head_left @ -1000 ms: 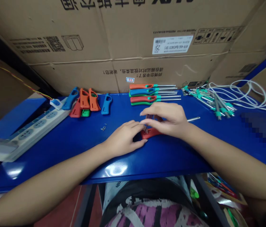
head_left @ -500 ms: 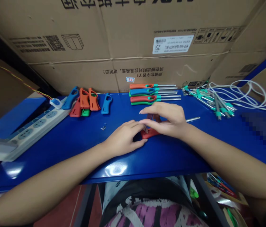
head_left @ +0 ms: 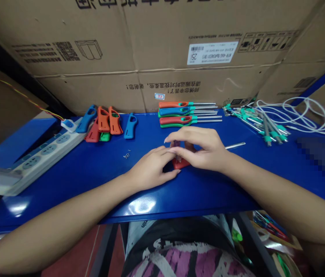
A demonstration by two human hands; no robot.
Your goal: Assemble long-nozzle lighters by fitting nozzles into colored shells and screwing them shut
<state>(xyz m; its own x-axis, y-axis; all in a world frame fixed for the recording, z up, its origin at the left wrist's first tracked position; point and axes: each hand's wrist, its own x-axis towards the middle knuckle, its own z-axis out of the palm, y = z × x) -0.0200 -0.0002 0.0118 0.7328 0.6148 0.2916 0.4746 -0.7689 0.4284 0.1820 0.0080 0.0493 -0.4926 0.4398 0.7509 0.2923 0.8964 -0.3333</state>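
On the table's near middle lies a red gas lighter, its metal tube pointing right past my wrist. The fingers of my left hand grip its handle end, thumb on the near side. My right hand is closed over the same end, thumb and fingers round a small screwdriver with a purplish handle. The screwdriver stands upright on the lighter; its tip is hidden by fingers. Left of my hands are several tiny screws.
Lighter handle shells in blue, orange, red and green lie back left, beside a white power strip. Assembled lighters are stacked at the back middle. Metal tubes with teal parts and a white cable lie back right. Cardboard walls the back.
My right hand has shifted slightly left and its fingers have turned around the screwdriver, so more of the purplish handle shows. My left hand and the lighter stay in place.
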